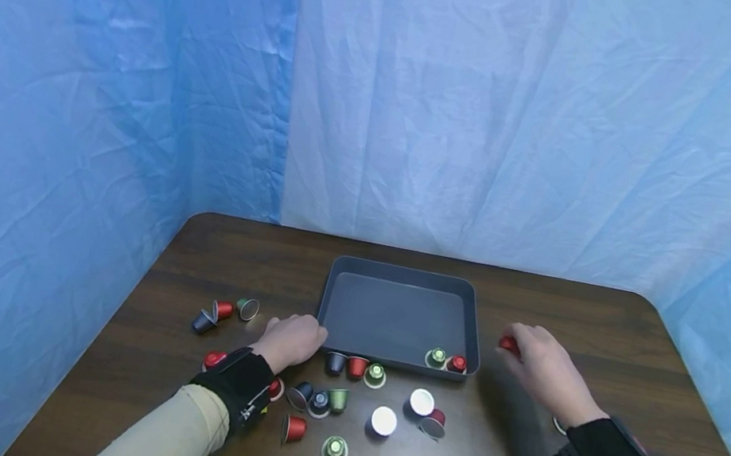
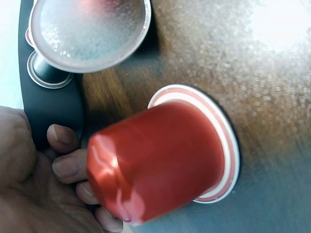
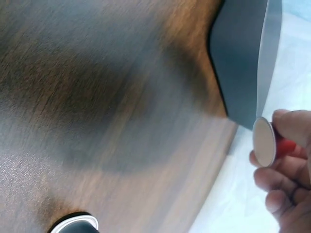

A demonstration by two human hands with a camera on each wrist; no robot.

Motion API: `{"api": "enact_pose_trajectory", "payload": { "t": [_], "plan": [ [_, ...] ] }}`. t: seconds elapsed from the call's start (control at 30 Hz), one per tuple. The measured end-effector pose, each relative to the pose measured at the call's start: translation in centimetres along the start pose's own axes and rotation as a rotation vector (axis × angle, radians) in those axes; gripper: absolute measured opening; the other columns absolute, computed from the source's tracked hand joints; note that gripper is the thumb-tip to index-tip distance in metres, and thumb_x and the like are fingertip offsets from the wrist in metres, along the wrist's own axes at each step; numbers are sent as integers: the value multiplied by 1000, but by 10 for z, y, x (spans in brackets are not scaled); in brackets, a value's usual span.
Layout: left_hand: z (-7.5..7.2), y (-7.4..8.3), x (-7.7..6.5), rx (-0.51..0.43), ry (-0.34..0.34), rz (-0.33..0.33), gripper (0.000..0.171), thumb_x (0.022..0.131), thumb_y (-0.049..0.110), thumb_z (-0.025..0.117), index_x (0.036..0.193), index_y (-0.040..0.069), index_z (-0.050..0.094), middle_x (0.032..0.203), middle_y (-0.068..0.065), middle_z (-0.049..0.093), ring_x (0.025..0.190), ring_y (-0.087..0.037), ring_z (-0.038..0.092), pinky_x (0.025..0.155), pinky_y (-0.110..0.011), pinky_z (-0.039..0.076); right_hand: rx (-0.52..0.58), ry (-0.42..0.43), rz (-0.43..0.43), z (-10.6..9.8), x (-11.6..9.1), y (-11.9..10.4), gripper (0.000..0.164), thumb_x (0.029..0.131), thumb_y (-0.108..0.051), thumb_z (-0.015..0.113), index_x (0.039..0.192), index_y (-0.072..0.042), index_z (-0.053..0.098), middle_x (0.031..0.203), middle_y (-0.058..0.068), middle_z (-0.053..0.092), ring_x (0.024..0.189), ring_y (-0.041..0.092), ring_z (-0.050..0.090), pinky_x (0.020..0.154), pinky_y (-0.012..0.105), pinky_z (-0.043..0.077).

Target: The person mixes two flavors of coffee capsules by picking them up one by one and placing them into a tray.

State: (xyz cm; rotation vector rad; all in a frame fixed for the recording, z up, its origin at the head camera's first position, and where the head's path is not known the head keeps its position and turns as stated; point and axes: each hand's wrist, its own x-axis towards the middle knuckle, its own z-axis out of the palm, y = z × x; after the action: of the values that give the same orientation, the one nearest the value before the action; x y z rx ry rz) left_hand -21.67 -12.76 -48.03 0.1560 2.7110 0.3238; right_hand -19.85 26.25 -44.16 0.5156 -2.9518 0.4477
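Note:
My right hand pinches a red coffee capsule above the table, right of the dark grey tray; the capsule's pale lid faces the right wrist camera. At the tray's front left corner is my left hand, fingers curled at the rim. A red capsule looms large in front of those fingers in the left wrist view, partly covering them. In the tray's front right corner stand a green capsule and a red capsule. A dark blue capsule sits just outside the front wall.
Several more capsules lie between the tray and me, among them a white one and a green one. Left of the left hand is a small group with a dark blue capsule. Blue sheeting hangs behind the wooden table.

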Motion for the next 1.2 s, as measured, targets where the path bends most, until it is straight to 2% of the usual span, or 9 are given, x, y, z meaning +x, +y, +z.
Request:
{"api": "enact_pose_trajectory", "payload": {
  "t": [0.43,0.83,1.2],
  "plan": [
    [1,0,-1,-30,20,-16,27,105,27,47,95,14,69,86,-1,60,82,-22,56,86,-51,42,17,1,-24,1,1,-13,34,85,-9,83,112,-7,63,99,6,66,90,23,62,81,48,57],
    [0,0,-1,-32,11,-15,26,105,27,48,94,14,68,85,-2,59,81,-22,55,85,-50,42,19,43,-134,3,7,-25,39,81,-9,86,114,-7,66,100,3,65,84,15,60,77,39,58],
    [0,0,-1,-22,5,-18,26,105,28,48,96,15,69,86,-2,60,82,-22,56,86,-50,42,23,27,-154,8,13,-37,41,80,-12,88,115,-8,66,99,1,64,84,13,60,77,37,59]
  ]
}}
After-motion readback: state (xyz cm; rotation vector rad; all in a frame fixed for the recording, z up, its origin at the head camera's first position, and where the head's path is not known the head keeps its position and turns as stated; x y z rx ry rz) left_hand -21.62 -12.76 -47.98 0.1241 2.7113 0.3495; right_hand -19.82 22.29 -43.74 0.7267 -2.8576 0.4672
